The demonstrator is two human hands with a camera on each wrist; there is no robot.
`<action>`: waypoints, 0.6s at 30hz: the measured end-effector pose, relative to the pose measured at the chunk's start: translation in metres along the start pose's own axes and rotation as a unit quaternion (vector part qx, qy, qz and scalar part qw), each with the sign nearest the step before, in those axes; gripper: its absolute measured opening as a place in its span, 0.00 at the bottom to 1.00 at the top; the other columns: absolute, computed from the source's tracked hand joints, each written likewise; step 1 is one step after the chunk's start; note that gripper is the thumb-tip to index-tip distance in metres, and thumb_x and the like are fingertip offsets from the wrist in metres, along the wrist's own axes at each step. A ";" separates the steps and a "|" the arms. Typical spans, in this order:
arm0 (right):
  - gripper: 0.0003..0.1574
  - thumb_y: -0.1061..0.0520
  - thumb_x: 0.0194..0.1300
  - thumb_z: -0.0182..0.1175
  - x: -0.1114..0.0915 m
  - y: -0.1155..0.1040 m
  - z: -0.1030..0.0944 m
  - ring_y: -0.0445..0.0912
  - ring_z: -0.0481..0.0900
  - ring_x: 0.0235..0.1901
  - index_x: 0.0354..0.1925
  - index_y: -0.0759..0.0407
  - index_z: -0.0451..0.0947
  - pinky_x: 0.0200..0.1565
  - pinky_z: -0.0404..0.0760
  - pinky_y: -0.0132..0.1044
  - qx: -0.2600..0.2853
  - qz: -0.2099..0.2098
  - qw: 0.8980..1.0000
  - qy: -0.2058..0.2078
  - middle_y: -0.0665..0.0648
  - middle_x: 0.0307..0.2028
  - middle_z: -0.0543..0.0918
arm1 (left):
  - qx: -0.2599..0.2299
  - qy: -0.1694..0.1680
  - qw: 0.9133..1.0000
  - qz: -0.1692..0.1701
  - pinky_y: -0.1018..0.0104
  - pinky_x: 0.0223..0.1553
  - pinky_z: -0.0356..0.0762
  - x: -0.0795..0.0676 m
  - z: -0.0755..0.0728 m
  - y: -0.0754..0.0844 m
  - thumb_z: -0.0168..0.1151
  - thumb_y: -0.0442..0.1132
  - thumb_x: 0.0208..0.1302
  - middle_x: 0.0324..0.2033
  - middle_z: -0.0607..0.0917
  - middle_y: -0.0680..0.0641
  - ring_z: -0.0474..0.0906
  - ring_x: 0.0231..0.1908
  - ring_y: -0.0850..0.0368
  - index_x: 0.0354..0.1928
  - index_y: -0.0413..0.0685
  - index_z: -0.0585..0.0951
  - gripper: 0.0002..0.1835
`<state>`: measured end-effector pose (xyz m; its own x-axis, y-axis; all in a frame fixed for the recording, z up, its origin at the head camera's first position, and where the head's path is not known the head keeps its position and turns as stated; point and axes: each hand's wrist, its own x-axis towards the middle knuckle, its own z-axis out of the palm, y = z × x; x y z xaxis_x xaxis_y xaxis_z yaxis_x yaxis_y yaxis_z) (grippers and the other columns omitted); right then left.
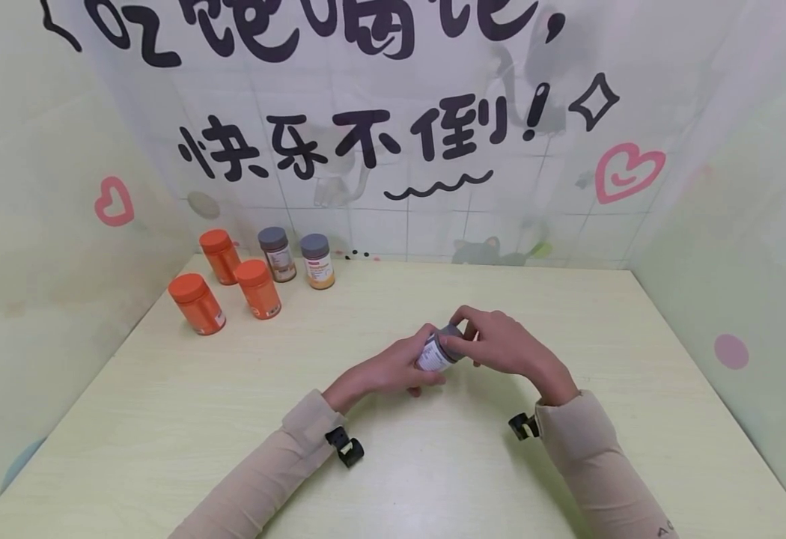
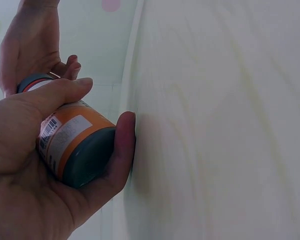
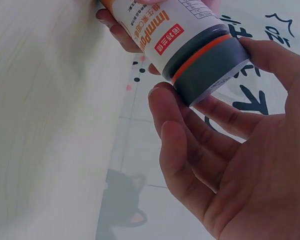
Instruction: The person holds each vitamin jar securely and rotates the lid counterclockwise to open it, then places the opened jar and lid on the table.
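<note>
The supplement bottle (image 1: 433, 358) is held tilted over the desk (image 1: 130, 419), to the right of and well apart from the three orange bottles (image 1: 197, 308) and the two other grey-capped bottles (image 1: 319, 271). The left grip (image 1: 400, 367) is wrapped round its body, thumb on one side and fingers on the other; the right grip (image 1: 504, 346) pinches the dark grey cap (image 3: 210, 70) between thumb and fingertips. By its look, the bottle should be fairly light, stiff-walled and not very fragile, though its smooth label (image 3: 177, 30) may slip a little under the fingers. The broad middle seems the soundest hold for the body, the side wall for the cap; how full it is, I cannot tell
</note>
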<state>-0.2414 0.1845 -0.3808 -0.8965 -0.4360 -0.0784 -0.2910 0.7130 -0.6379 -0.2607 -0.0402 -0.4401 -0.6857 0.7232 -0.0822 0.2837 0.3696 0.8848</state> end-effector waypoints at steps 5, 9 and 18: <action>0.27 0.31 0.71 0.57 0.000 -0.001 -0.001 0.51 0.87 0.30 0.54 0.47 0.77 0.33 0.79 0.40 -0.017 0.017 1.000 0.014 0.52 0.35 0.86 | -0.001 0.001 1.000 0.000 0.61 0.30 0.86 0.000 0.000 0.000 0.66 0.37 0.70 0.54 0.77 0.40 0.81 0.38 0.53 0.66 0.51 0.61 0.29; 0.29 0.28 0.72 0.55 0.000 -0.001 -0.001 0.50 0.87 0.29 0.53 0.48 0.79 0.33 0.79 0.39 -0.031 0.025 0.999 0.021 0.51 0.34 0.87 | 0.000 0.001 1.000 0.001 0.61 0.31 0.87 0.000 0.000 0.000 0.66 0.37 0.70 0.54 0.77 0.40 0.81 0.37 0.53 0.67 0.51 0.61 0.30; 0.21 0.37 0.73 0.59 0.000 -0.001 0.000 0.53 0.86 0.29 0.52 0.48 0.78 0.33 0.79 0.40 -0.002 0.002 1.000 0.008 0.52 0.35 0.86 | 0.003 0.001 1.000 0.001 0.62 0.30 0.86 0.000 0.000 0.001 0.66 0.37 0.70 0.54 0.77 0.40 0.81 0.37 0.53 0.66 0.50 0.61 0.29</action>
<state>-0.2412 0.1840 -0.3805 -0.9026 -0.4249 -0.0688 -0.2893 0.7172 -0.6339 -0.2601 -0.0399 -0.4394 -0.6863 0.7230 -0.0789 0.2892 0.3708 0.8826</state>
